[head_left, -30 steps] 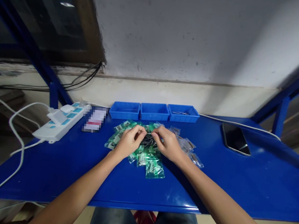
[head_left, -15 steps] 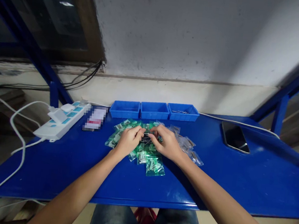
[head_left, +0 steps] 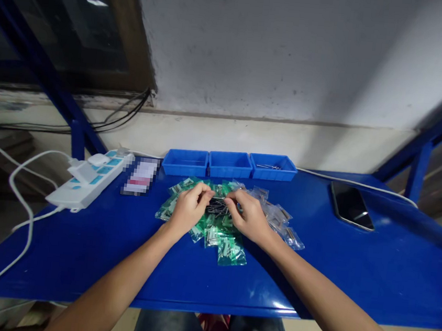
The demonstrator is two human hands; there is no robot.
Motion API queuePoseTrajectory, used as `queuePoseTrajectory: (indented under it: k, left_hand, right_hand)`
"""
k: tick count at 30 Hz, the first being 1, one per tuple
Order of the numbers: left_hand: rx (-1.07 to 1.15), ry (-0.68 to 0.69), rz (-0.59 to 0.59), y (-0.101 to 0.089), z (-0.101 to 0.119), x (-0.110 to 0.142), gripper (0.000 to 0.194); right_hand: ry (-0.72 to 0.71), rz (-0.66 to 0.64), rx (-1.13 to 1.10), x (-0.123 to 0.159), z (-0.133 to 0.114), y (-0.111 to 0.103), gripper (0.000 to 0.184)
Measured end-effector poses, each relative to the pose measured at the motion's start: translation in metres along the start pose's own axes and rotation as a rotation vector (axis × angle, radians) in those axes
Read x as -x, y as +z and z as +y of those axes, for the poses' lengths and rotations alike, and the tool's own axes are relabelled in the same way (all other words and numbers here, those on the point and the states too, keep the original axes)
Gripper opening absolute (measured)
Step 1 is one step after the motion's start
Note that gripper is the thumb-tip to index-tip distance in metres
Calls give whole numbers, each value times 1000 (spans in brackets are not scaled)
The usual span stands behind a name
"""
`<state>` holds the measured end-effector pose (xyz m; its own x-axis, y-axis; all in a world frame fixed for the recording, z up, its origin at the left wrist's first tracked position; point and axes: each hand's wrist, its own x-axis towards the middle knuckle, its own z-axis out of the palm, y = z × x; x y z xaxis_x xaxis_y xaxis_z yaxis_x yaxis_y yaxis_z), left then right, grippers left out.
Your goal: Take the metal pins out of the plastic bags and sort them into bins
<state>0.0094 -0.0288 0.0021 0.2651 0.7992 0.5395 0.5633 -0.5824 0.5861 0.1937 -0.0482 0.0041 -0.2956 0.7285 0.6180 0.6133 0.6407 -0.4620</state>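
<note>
Overall, the blue worktop [head_left: 336, 272] spans my head view beneath the pale wall [head_left: 257, 48]. A white power strip [head_left: 80, 187] occupies the left of the frame; three blue trays [head_left: 230, 172] form a row at upper centre, the rightmost holding thin metal pieces [head_left: 269, 166]. A dark phone [head_left: 353, 206] lies at the right. At centre, green packets [head_left: 231, 251] surround a loose pile of dark rods [head_left: 215, 207], with clear packets [head_left: 294, 239] adjoining on the right.

The governing relation is lateral: the pile lies between my two grips, to the right of the left fingertips and to the left of the right ones in the frame, partly below both. The rods point in mixed directions, so no common long axis can be assigned; neither hand appears distinctly nearer.

Both forearms enter from the lower corners and converge toward the centre. The left hand [head_left: 191, 207] and right hand [head_left: 249, 214] face each other, apart, with backs largely upward and fingers curled inward. In each, thumb and forefinger are drawn close together. Whether either grip encloses a rod is too small to resolve, so I cannot tell.
</note>
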Motion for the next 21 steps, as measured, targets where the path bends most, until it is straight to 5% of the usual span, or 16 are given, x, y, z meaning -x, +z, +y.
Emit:
queuePoseTrajectory:
  k: [8,13,17,21]
  left_hand:
    - [-17,41,-126,5,3,1,21]
    - [-272,91,-265,7,-3,1,13]
    - [-379,75,-332,6,-2,4,10]
    - [-390,87,-337,6,1,5,4]
  right_hand:
    - [48,130,-17,-6,1,-8,16]
    - [244,557,139,-35,40,-46,14]
    - [514,428,161,-31,68,-61,42]
    - [478,183,107,-9,55,-41,35]
